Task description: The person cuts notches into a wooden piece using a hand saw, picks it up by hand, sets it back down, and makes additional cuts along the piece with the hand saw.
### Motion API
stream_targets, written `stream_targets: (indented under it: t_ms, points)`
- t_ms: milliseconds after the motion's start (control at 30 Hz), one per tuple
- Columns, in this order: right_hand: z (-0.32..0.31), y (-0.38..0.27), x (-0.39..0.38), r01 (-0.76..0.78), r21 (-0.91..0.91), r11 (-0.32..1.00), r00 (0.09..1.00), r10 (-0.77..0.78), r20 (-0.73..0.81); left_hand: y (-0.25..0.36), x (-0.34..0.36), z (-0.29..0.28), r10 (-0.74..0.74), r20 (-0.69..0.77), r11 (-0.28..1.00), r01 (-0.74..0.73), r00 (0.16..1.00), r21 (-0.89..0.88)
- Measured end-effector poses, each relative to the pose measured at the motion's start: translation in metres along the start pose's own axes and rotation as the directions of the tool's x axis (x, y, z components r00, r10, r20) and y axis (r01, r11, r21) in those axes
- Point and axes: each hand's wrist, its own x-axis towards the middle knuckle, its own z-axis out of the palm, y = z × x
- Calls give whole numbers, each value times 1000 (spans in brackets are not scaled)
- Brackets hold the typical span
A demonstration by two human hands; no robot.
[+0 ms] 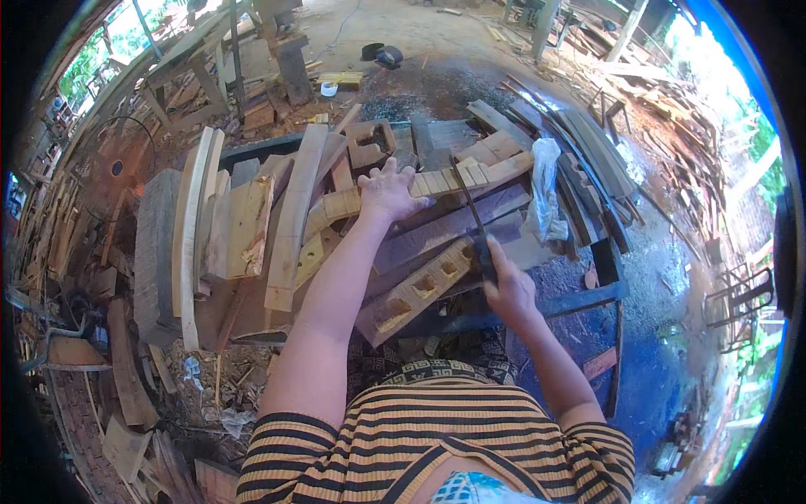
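A long, slightly curved wooden piece [340,204] lies across the stacked timber, with evenly spaced cuts running across its top. My left hand [387,191] bears down on it, fingers curled toward the far edge and thumb on the near side, gripping it. In my right hand [511,290] is the black handle of a hand saw [472,202], seen nearly edge-on. Its long, thin dark blade crosses the curved piece to the right of my left hand. Below the blade lies a wooden block with square holes [417,290], close to my body.
Planks and beams [294,218] crowd the left side of the dark-framed bench [579,298]. A crumpled clear plastic bag [546,189] lies at the right end of the curved piece. Scrap wood [130,378] covers the floor at left; a white container [329,88] stands beyond the bench.
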Motion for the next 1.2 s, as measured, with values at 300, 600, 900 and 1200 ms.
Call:
stream_targets:
  t_ms: [300,600,900,1200]
  points:
    - [4,-2,57,4,15,1000,1000,-5,22,0,3,4,8,-10,1000,-8,1000,23]
    - [15,-3,73,7,-11,1000,1000,-7,-4,1,2,2,-22,24,1000,21,999,9]
    - [-9,3,4,-15,75,997,1000,16,-7,0,1,2,-2,12,1000,2,1000,17]
    - [21,-6,96,-42,18,999,998,43,-36,4,6,7,8,18,999,-8,1000,39]
